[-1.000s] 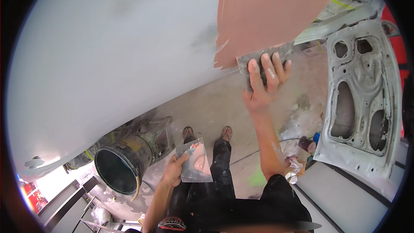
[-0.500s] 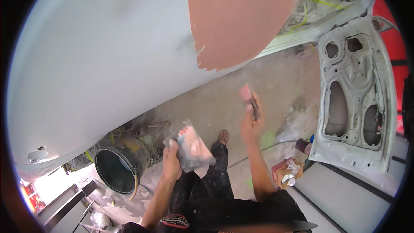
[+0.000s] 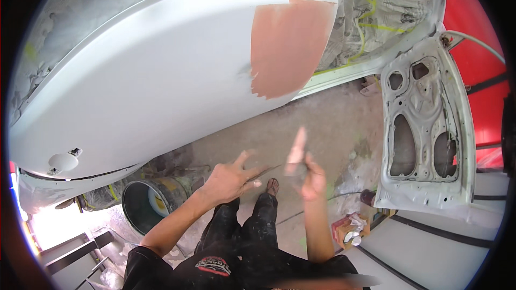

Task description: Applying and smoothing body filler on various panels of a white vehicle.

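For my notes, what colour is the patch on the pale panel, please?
The patch is salmon pink, clearest in the head view.

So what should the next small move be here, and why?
Probably wipe the spreader in the right hand against the thin plate in the left hand: the spreader, though blurred, shows pink paste, the two tools are close but apart, and both hands are off the car door's pink patch.

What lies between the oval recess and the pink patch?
In the head view, only bare pale panel, with a dark smudge near the pink patch.
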`<state>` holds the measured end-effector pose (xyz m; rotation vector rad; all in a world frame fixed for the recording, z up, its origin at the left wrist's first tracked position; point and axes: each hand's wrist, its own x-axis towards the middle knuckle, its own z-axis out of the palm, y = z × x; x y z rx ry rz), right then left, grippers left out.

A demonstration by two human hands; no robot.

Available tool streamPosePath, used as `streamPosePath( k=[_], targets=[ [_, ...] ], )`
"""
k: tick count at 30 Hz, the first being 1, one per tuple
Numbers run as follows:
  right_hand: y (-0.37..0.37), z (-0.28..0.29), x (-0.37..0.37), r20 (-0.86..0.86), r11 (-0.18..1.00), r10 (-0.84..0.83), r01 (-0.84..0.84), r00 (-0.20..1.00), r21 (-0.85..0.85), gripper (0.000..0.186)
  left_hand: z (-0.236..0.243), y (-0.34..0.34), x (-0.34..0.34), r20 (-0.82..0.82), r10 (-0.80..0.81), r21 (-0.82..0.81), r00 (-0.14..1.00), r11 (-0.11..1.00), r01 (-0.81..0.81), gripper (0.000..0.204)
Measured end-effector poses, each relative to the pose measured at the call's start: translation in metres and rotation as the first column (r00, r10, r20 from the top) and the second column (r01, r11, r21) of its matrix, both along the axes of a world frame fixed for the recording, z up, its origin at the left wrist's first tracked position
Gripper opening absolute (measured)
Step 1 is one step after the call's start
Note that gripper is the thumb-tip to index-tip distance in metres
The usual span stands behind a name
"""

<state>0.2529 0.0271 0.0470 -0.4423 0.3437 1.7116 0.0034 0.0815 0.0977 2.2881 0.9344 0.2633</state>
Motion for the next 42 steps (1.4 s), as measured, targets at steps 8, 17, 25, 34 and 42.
streamPosePath(
  k=[8, 17, 25, 34, 42],
  targets=[
    [-0.009, 0.069, -0.059, 0.757, 0.73, -0.571, -0.619, -0.318, 0.291, 0.037, -0.052, -0.012, 0.02, -0.033, 0.956, -0.914, 0.29, -0.146, 0.379, 0.049],
    [-0.018, 0.053, -0.009, 0.659, 0.692, -0.383, -0.674, -0.647, -0.26, 0.064, -0.039, -0.006, -0.026, -0.044, 0.961, -0.832, 0.275, -0.187, 0.522, 0.046],
    [0.007, 0.13, -0.028, 0.427, 0.638, -0.693, -0.77, -0.582, -0.013, 0.057, 0.004, 0.056, -0.035, 0.201, 0.761, -0.979, 0.617, 0.142, 0.143, 0.044],
    [0.0, 0.131, -0.058, 0.391, 0.507, -0.74, -0.836, -0.547, -0.21, 0.057, 0.015, 0.056, -0.04, 0.273, 0.715, -0.952, 0.643, 0.295, 0.077, 0.042],
    [0.061, 0.161, -0.029, 0.278, 0.798, -0.59, -0.599, -0.758, 0.062, 0.06, -0.046, -0.009, -0.062, 0.077, 0.85, -0.992, 0.521, 0.119, -0.048, 0.033]
  ],
)
